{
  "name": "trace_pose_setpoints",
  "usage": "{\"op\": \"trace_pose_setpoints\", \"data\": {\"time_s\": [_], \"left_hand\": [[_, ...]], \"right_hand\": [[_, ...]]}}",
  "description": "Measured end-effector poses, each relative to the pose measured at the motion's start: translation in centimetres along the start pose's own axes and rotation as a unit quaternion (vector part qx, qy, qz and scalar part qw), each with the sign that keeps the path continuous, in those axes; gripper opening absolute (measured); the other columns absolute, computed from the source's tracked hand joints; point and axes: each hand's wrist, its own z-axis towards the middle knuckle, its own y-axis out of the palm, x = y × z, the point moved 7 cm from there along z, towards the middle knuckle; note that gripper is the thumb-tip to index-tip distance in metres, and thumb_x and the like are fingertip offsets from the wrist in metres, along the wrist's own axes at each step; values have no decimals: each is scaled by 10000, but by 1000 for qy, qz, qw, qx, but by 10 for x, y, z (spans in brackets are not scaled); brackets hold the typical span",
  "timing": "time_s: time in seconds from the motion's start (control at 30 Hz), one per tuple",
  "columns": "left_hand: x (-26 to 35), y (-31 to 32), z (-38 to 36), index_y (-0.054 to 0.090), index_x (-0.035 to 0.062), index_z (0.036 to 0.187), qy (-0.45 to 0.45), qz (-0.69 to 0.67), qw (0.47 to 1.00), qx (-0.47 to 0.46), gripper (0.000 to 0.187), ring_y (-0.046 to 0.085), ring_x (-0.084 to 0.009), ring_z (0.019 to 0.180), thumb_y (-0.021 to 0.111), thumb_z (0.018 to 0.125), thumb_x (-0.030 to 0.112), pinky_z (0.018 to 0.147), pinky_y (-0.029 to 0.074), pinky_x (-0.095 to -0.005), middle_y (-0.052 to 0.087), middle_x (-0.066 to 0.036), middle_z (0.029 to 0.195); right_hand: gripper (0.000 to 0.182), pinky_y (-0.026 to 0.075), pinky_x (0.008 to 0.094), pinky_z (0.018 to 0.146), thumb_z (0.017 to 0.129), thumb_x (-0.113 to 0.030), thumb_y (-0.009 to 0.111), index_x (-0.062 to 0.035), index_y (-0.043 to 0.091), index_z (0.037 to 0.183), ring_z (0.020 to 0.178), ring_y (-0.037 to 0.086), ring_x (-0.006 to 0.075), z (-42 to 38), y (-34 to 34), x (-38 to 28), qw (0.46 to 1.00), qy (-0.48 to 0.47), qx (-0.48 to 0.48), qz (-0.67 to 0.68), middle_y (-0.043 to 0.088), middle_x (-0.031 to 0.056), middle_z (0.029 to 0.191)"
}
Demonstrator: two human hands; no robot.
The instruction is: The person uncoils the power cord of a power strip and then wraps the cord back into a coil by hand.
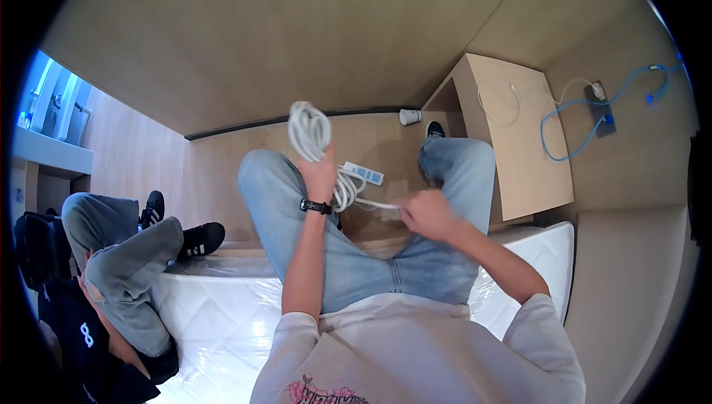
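My left hand [320, 175], with a black band on its wrist, is closed around a bundle of white cable [308, 131]. Loops of it stand up above the fist, and more loops hang just below and to its right. Over by my right knee, my right hand [429, 215] is closed on a single stretch of the same cable, drawn out between both hands. A white power strip [363, 173] with blue-marked sockets shows right behind the lower loops, beside my left hand.
I sit on a plastic-wrapped white mattress [222, 315]. At left sits another person [122, 278]. On the right stands a wooden cabinet [519, 137], with a blue cable [552, 153] near a wall outlet [601, 111]. A white paper cup [410, 117] lies by the wall.
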Motion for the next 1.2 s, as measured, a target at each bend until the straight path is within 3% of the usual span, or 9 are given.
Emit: {"op": "trace_pose_setpoints", "data": {"time_s": [0.07, 0.17, 0.37, 0.47, 0.57, 0.87, 0.97, 1.07, 1.2], "left_hand": [[-6, 16, -8, 593, -39, 1011, -63, 30, 993, -99, 267, 596, -139, 716, 653, 801, 115, 651, 478, -299, 643, -90, 815], [-12, 43, -27, 609, -28, 936, -161, 68, 949, -264, 235, 560, -113, 648, 662, 807, 162, 596, 463, -292, 618, -49, 717], [5, 66, -61, 583, -16, 907, -172, 63, 889, -421, 250, 515, -87, 595, 635, 848, 221, 535, 444, -264, 576, -19, 690], [-5, 67, -73, 526, 14, 998, -291, -105, 832, -460, 283, 551, -84, 634, 641, 837, 217, 567, 473, -234, 565, -17, 736], [-2, 70, -81, 416, 31, 1202, -252, -39, 800, -543, 491, 508, -74, 672, 648, 814, 225, 561, 443, -228, 527, -10, 855], [8, 71, -93, 416, 41, 1189, -308, -136, 780, -527, 527, 505, -93, 653, 661, 727, 111, 574, 438, -243, 526, -32, 823], [11, 73, -104, 440, 40, 1150, -349, -219, 747, -522, 496, 527, -106, 659, 655, 706, 86, 570, 441, -236, 552, -53, 811], [43, 75, -114, 460, 46, 1137, -334, -212, 761, -514, 494, 551, -108, 692, 675, 694, 87, 603, 460, -229, 575, -55, 845], [103, 81, -150, 439, 33, 1203, -182, -286, 748, -571, 595, 550, -101, 861, 720, 681, 73, 730, 473, -251, 573, -37, 974]], "right_hand": [[180, 493, 403, 602, 711, -89, 586, -106, 640, 882, 731, 617, 317, -4, -47, -6, 980, -90, 169, 52, 640, 104, 805], [134, 475, 369, 557, 651, -38, 604, -102, 617, 768, 647, 590, 276, 1, -91, -10, 945, -142, 289, 46, 577, 67, 736], [141, 454, 355, 529, 626, 19, 617, -59, 568, 733, 619, 572, 260, 35, -107, -10, 931, -186, 299, 99, 496, 67, 721], [146, 459, 355, 533, 636, 6, 625, -61, 555, 745, 623, 573, 259, 45, -112, -7, 918, -196, 341, 53, 491, 68, 712], [150, 463, 361, 538, 647, 0, 623, -60, 541, 758, 624, 570, 268, 52, -115, -7, 919, -191, 340, 56, 497, 72, 718], [166, 445, 332, 528, 614, 37, 623, -58, 527, 711, 613, 549, 246, 46, -109, 0, 933, -238, 237, 132, 497, 61, 698], [171, 425, 321, 501, 594, 42, 637, -68, 539, 681, 589, 531, 224, 33, -114, 3, 915, -233, 288, 164, 496, 43, 683], [171, 412, 319, 473, 613, 23, 675, -80, 550, 665, 561, 524, 200, 8, -117, 4, 900, -228, 335, 163, 502, 34, 667], [149, 402, 319, 408, 623, -10, 681, -89, 588, 709, 482, 513, 209, -89, -170, -55, 864, -318, 390, -3, 481, 24, 640]]}}
